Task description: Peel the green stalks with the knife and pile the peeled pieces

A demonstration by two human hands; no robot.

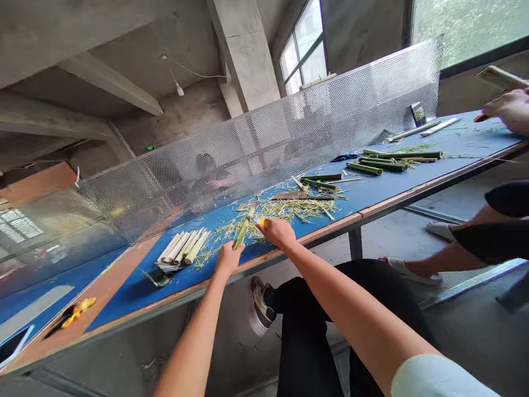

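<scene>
My left hand [228, 258] is closed around the lower end of a green bamboo piece [241, 234], which slants up and away over the table edge. In my right hand [279, 232] is a yellow-handled utility knife [261, 223], its blade resting against the bamboo near the upper part. The bamboo looks pale toward its far end and green nearer my hand. Thin shavings [289, 210] lie heaped around and behind both hands. To the left of my left hand, several pale peeled bamboo pieces [184, 246] lie side by side on a dark wrapper.
A perforated metal screen [264, 138] runs along the back of the blue table [231, 220]; a person sits behind it. Green bamboo pieces [382, 165] lie to the right. Another person's hand [510, 110] holds bamboo at far right. Yellow-handled tool [78, 312] at left.
</scene>
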